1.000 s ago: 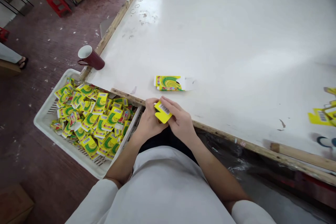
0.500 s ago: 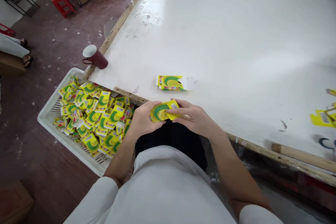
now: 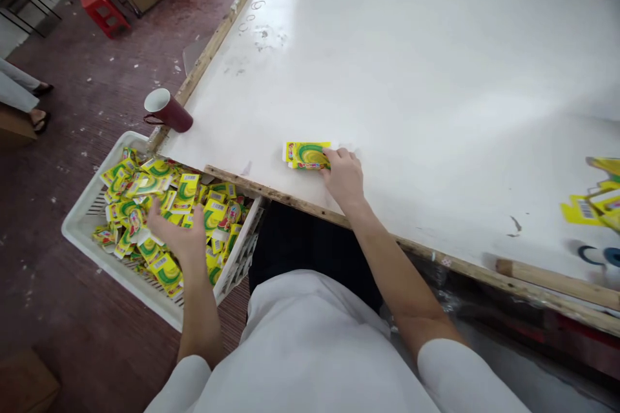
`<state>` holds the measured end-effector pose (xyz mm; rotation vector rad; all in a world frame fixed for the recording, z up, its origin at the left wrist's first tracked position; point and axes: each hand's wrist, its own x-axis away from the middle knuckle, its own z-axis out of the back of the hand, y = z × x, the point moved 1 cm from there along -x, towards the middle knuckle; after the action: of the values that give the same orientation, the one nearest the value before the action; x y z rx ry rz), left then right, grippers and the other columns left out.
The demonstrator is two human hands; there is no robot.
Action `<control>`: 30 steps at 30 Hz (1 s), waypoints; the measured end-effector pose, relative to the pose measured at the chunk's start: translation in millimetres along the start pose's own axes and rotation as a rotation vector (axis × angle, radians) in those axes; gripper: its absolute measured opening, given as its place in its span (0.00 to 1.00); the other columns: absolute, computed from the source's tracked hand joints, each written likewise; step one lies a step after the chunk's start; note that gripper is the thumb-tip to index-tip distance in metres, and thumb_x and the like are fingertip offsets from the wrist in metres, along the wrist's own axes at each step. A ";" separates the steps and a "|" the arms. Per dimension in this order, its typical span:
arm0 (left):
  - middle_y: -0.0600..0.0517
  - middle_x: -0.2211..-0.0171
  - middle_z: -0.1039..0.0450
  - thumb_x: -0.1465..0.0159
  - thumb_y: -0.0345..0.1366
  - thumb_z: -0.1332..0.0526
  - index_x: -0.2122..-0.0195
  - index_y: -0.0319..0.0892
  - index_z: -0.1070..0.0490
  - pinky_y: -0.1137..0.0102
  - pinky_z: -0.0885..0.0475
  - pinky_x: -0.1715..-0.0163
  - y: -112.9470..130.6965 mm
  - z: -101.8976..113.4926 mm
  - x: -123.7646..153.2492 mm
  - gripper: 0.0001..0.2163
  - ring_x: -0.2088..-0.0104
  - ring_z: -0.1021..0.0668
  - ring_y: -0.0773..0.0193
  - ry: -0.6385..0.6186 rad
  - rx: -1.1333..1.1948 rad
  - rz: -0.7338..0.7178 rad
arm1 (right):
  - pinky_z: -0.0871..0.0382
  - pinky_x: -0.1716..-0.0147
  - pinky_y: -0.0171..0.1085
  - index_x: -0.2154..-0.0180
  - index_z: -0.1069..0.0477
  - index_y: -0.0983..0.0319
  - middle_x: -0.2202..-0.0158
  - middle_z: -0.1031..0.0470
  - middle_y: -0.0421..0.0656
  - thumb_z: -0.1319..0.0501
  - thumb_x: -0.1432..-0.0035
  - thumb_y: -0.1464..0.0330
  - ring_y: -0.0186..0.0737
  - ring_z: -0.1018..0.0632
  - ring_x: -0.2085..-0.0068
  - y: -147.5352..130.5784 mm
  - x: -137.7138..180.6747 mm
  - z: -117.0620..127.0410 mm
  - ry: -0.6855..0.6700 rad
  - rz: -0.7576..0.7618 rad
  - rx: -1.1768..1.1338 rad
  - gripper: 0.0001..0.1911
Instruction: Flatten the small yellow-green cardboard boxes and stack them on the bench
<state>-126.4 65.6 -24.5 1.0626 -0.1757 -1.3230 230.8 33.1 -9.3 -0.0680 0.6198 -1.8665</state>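
Hovering wide above the basket [image 3: 80, 222]: left hand [image 3: 181, 232]; right hand [image 3: 346, 177] seemingly grips a carton [image 3: 306, 153].

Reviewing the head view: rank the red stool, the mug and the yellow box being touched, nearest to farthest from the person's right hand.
From the right hand:
1. Yellow box: on the table, touched by its fingers.
2. Mug: left, at the table's edge.
3. Red stool: far left, on the floor.
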 end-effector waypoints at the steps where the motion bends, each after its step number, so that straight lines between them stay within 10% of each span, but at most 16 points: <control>1: 0.34 0.37 0.40 0.42 0.46 0.31 0.36 0.37 0.44 0.50 0.41 0.34 8.1 -6.0 10.3 0.37 0.35 0.35 0.47 -0.058 0.100 0.004 | 0.34 0.47 0.60 0.46 0.29 0.67 0.52 0.26 0.57 0.39 0.46 0.75 0.60 0.27 0.50 -0.8 0.9 -0.6 0.008 0.001 0.018 0.24; 6: 0.40 0.39 0.35 0.41 0.55 0.34 0.37 0.50 0.45 0.61 0.30 0.43 71.2 -58.3 64.6 0.35 0.40 0.28 0.55 -0.536 0.790 0.149 | 0.30 0.51 0.53 0.45 0.35 0.62 0.56 0.27 0.49 0.35 0.47 0.72 0.51 0.26 0.55 -23.1 40.0 11.9 0.071 0.086 -0.203 0.27; 10: 0.44 0.45 0.30 0.44 0.59 0.35 0.41 0.52 0.40 0.58 0.28 0.46 111.4 -77.4 78.3 0.33 0.46 0.24 0.54 -0.733 1.232 0.338 | 0.26 0.57 0.43 0.45 0.36 0.59 0.59 0.28 0.44 0.34 0.44 0.70 0.42 0.25 0.60 -50.9 82.5 21.2 -0.168 0.207 -0.589 0.25; 13: 0.49 0.62 0.29 0.39 0.57 0.42 0.52 0.49 0.34 0.59 0.27 0.53 131.9 -70.9 71.6 0.21 0.60 0.22 0.58 -0.682 1.365 0.460 | 0.25 0.59 0.39 0.45 0.37 0.58 0.59 0.27 0.43 0.33 0.40 0.63 0.38 0.24 0.62 -69.4 100.9 25.5 -0.382 0.259 -0.942 0.24; 17: 0.55 0.73 0.44 0.39 0.60 0.44 0.64 0.47 0.38 0.66 0.28 0.64 145.6 -61.4 62.7 0.20 0.73 0.32 0.66 -0.515 1.313 0.526 | 0.27 0.54 0.43 0.45 0.33 0.58 0.53 0.25 0.47 0.32 0.41 0.58 0.44 0.24 0.55 -85.1 108.9 27.0 -0.315 0.302 -0.874 0.26; 24: 0.47 0.58 0.28 0.46 0.74 0.46 0.53 0.47 0.31 0.63 0.25 0.53 140.1 -63.9 80.2 0.36 0.56 0.23 0.58 -0.656 1.174 0.427 | 0.27 0.57 0.40 0.53 0.28 0.57 0.58 0.21 0.41 0.28 0.48 0.57 0.39 0.22 0.61 -64.9 95.8 17.8 -0.221 -0.056 -1.061 0.23; 30: 0.51 0.60 0.21 0.46 0.57 0.30 0.60 0.45 0.24 0.67 0.24 0.53 133.4 -76.5 86.0 0.22 0.57 0.20 0.61 -0.557 1.196 0.502 | 0.25 0.59 0.39 0.63 0.26 0.57 0.62 0.19 0.39 0.23 0.56 0.58 0.37 0.21 0.62 -57.6 86.0 21.1 -0.230 -0.289 -1.343 0.20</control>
<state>42.4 17.2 -10.4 1.4223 -1.6949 -0.9557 155.3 -37.1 13.5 -1.2637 1.6409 -1.3454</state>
